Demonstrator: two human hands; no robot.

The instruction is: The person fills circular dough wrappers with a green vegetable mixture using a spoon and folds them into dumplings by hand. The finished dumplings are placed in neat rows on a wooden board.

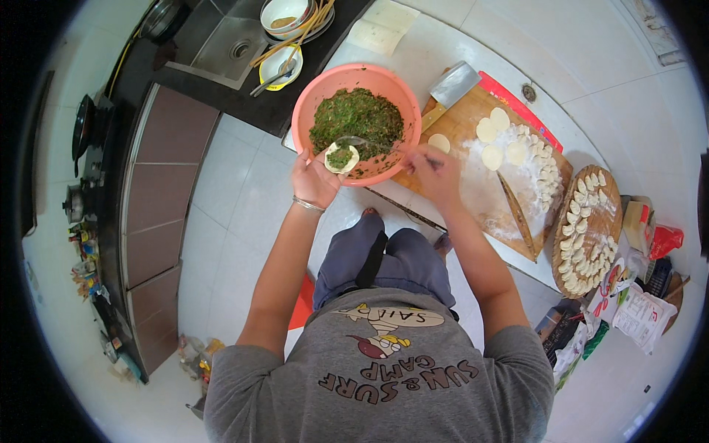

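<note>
In my left hand [316, 180] lies a round dumpling wrapper [350, 165] with a mound of green filling [339, 157] on it, held over the near edge of a pink bowl [301, 96]. Chopped green filling [358, 114] fills much of the bowl. A metal spoon [353, 140] shows in it just beyond the wrapper. My right hand [437, 176] hovers between the bowl's right rim and the wooden board [473, 111], close to a loose wrapper [439, 142]. Motion smears its fingers, so I cannot see whether anything is in them.
A cleaver [453, 85] lies across the board's far corner. Several flat wrappers [492, 156], a rolling pin [517, 214], flour and small dough pieces [548, 173] cover the board. At right, a round tray [559, 269] holds folded dumplings. Stacked bowls [284, 15] stand by the sink [221, 52].
</note>
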